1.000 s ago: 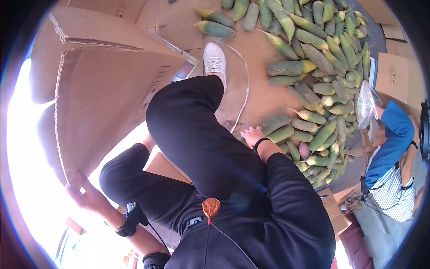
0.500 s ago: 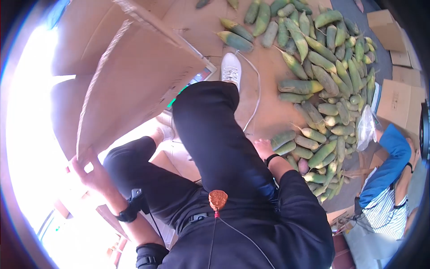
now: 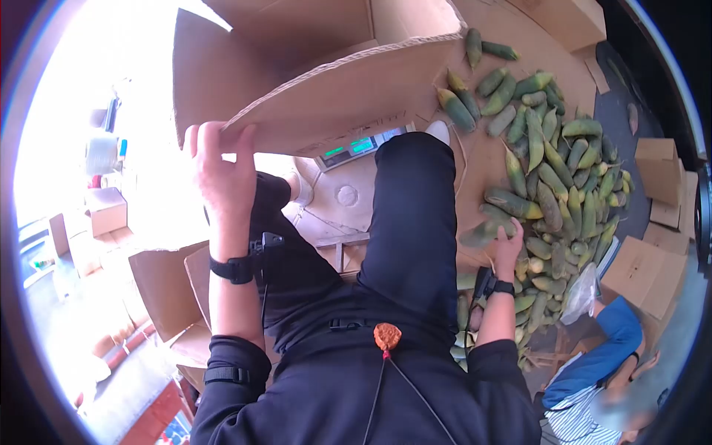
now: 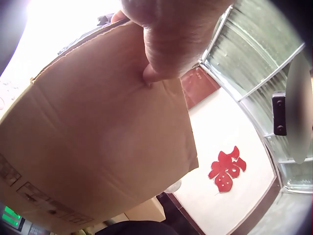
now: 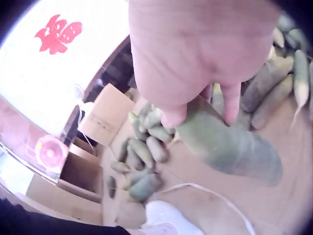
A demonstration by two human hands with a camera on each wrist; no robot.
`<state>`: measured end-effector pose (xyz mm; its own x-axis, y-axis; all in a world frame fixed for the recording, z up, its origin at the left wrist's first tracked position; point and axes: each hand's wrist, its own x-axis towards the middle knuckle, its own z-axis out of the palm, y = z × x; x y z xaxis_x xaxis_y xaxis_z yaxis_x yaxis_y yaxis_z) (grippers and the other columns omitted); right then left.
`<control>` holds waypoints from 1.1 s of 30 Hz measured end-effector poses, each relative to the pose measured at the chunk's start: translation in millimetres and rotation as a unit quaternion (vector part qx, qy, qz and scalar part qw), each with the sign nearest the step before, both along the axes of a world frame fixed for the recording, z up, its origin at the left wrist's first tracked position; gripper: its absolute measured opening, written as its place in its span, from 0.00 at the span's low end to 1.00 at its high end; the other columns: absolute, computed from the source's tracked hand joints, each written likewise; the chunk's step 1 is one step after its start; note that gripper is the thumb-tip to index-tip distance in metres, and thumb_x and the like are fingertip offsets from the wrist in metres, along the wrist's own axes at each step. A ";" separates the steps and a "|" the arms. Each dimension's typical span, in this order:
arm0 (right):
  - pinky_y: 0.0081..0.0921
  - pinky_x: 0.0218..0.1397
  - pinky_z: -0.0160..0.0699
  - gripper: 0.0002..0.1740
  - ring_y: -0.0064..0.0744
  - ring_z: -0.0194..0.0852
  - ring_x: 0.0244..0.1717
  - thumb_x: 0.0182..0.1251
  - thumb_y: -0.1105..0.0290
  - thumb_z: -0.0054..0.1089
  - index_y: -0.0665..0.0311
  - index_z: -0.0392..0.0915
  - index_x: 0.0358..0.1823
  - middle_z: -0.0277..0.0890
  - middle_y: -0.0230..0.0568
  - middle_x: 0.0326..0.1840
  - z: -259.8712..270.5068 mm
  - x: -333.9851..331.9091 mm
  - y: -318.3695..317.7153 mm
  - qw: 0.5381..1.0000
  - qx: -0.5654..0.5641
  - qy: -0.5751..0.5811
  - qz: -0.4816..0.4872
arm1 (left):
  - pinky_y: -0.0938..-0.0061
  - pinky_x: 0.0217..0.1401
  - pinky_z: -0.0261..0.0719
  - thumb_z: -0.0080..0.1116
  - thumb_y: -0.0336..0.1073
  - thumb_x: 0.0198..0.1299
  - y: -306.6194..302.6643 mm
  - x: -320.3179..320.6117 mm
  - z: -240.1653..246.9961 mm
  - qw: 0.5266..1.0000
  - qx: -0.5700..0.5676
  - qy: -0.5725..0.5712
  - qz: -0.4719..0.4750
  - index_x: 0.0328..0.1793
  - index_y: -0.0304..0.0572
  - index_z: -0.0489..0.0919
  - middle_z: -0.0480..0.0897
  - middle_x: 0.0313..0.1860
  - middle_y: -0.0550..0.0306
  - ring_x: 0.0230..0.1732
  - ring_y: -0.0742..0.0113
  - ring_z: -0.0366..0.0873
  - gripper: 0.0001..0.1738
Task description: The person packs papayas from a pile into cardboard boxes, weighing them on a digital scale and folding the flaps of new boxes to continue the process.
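Observation:
My left hand (image 3: 222, 174) grips the top edge of a large open cardboard box (image 3: 334, 100), fingers over the rim and thumb on the outer side. In the left wrist view the thumb presses against the box's printed cardboard wall (image 4: 107, 117). On the other side my right hand (image 3: 507, 252) holds a thick green radish (image 5: 239, 144), with thumb and fingers around one end. That radish lies blurred over the cardboard floor in the right wrist view. Beside it spreads a big pile of green radishes (image 3: 556, 178).
A digital scale (image 3: 360, 148) with green lit digits shows beside the box, between my legs. Another open carton (image 3: 170, 297) stands near my left arm. More cartons (image 3: 645, 274) and a seated person in blue trousers (image 3: 604, 341) are at the right. A white cord (image 5: 210, 191) crosses the floor.
The view has swung left. My right hand has left its resting place by the pile's edge and now holds a radish. The left hand stays on the box edge, with the box tilted differently in view.

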<state>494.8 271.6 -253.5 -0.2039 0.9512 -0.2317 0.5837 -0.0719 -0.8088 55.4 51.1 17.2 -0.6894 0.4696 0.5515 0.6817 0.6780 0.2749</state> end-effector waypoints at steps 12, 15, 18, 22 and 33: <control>0.40 0.58 0.74 0.23 0.43 0.69 0.58 0.68 0.74 0.48 0.71 0.60 0.63 0.66 0.51 0.60 299.7 -139.4 27.4 0.882 0.274 0.384 -0.011 | 0.59 0.39 0.70 0.65 0.35 0.47 -5.2 -3.0 0.3 0.999 0.021 -0.032 -0.013 0.32 0.42 0.72 0.72 0.33 0.52 0.39 0.50 0.71 0.12; 0.46 0.59 0.73 0.24 0.47 0.68 0.58 0.69 0.70 0.48 0.75 0.59 0.62 0.66 0.56 0.60 351.8 -170.3 31.2 0.821 0.347 0.451 0.049 | 0.58 0.39 0.70 0.66 0.34 0.46 -5.9 -4.3 -0.1 0.999 0.018 -0.024 -0.014 0.31 0.42 0.71 0.71 0.33 0.52 0.38 0.50 0.70 0.13; 0.48 0.57 0.75 0.24 0.48 0.72 0.54 0.69 0.68 0.49 0.78 0.60 0.60 0.70 0.57 0.54 379.3 -209.7 31.6 0.761 0.369 0.521 0.116 | 0.59 0.39 0.69 0.66 0.34 0.46 -6.3 -4.0 1.9 0.999 0.024 -0.020 -0.019 0.31 0.42 0.71 0.71 0.33 0.52 0.38 0.49 0.70 0.13; 0.38 0.48 0.81 0.23 0.40 0.76 0.49 0.64 0.72 0.56 0.76 0.64 0.58 0.73 0.52 0.50 383.9 -268.1 15.1 0.769 0.288 0.549 0.156 | 0.60 0.39 0.69 0.66 0.34 0.46 -6.8 -4.0 2.5 0.999 0.020 -0.013 -0.021 0.31 0.42 0.71 0.71 0.33 0.52 0.38 0.50 0.70 0.13; 0.30 0.52 0.73 0.14 0.41 0.74 0.47 0.55 0.80 0.58 0.62 0.77 0.45 0.77 0.40 0.45 291.5 -352.3 -3.9 0.801 0.440 0.226 0.337 | 0.60 0.38 0.72 0.65 0.38 0.50 -8.4 -4.6 1.5 1.000 -0.009 -0.007 -0.021 0.33 0.41 0.72 0.72 0.33 0.51 0.38 0.48 0.73 0.14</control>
